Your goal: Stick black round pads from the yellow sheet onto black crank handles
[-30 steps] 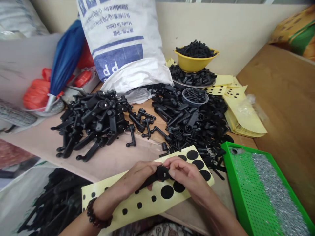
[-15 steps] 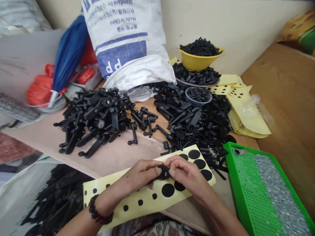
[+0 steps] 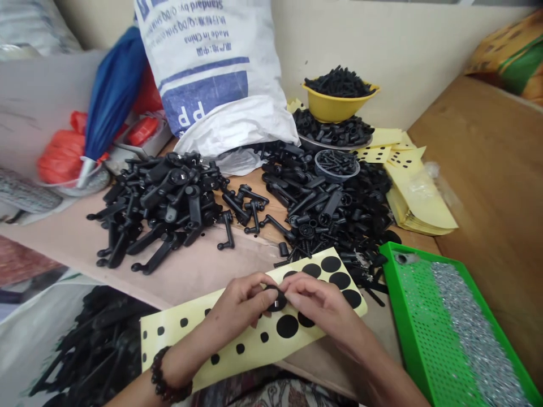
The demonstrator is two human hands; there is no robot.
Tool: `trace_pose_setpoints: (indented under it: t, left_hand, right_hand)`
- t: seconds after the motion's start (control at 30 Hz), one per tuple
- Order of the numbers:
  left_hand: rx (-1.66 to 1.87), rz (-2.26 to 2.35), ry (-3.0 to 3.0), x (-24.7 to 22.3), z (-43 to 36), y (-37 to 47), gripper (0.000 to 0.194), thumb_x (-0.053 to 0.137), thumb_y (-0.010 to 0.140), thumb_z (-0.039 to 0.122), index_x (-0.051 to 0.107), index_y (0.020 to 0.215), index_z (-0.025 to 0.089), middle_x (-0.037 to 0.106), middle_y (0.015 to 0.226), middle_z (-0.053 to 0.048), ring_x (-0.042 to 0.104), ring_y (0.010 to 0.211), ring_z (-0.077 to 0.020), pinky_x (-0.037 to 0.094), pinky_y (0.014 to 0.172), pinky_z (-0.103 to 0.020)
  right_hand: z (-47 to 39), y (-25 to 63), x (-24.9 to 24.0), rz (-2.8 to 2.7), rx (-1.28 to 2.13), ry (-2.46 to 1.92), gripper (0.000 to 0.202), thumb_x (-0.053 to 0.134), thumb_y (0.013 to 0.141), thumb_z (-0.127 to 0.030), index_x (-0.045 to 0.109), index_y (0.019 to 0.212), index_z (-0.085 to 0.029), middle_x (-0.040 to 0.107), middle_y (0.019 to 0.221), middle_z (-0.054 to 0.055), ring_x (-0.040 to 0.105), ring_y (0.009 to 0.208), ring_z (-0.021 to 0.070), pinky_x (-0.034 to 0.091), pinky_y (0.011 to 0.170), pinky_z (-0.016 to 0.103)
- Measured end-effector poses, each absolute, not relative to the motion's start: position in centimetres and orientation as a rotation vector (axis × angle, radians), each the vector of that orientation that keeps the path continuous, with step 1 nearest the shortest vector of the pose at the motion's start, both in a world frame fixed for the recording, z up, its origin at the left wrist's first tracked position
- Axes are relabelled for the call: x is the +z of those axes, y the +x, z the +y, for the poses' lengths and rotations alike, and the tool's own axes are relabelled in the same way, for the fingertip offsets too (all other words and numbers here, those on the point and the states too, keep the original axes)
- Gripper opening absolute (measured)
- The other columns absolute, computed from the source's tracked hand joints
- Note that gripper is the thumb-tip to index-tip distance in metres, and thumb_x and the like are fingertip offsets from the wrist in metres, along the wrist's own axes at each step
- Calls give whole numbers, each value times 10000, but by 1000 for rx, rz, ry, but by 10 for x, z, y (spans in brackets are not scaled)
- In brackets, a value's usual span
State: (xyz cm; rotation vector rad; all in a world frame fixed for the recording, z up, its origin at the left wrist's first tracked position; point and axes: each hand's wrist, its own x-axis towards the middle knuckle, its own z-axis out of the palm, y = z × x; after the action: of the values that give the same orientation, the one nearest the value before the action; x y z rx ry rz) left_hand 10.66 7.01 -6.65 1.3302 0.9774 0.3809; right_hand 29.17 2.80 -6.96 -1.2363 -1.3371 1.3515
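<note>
My left hand (image 3: 244, 302), with a dark bead bracelet on the wrist, holds a black round plastic part (image 3: 278, 302) between thumb and fingers. A small bright slot shows on the part's face. The fingers of my right hand (image 3: 316, 297) are pinched together at the part's right edge. My hands hide the rest of it. Under both hands lies a yellow sticker sheet (image 3: 186, 345) with black dots: large round ones at the right, small ones at the left.
Black crank handles (image 3: 169, 198) are heaped at left. More black parts surround a clear bowl of screws (image 3: 337, 165). Behind stand a yellow bowl (image 3: 339, 107) and a white sack (image 3: 220, 62). A green basket (image 3: 418, 322) of small metal pieces stands right; yellow sheets (image 3: 424, 198) lie behind it.
The round part has turned in my fingers, so its face with the bright slot shows more fully. My left thumb now lies across its upper edge. The whole view has shifted slightly.
</note>
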Motion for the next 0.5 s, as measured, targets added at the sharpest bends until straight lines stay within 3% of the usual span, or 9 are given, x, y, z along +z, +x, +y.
trace_pose_setpoints:
  t: [0.2,0.37,0.5]
  left_hand:
    - [464,998,1272,-63,67,104,345,564,803,473,602,941,159,553,578,30,453,456,-82,366,431,-177]
    - [553,1017,1219,-57,61,101,373,578,788,492,593,937,150,578,596,18,447,453,-77,362,450,-185]
    - [582,1009,1278,-54,55,100,321,575,809,458,597,911,154,480,566,52,429,480,-78,361,465,-183]
  right_hand:
    - [21,286,-80,-843,1602,-1081,219,672,791,-403,762,818,-205,707,1003,66,634,888,190,492,816,315]
    - [22,281,-78,-648,1686,-974,231,713,745,-400,749,805,-180,731,919,76,662,833,188,509,791,321]
    - [20,277,-73,-907,1540,-1089,283,614,826,-428,666,958,-184,687,810,35,637,732,165,507,711,299]
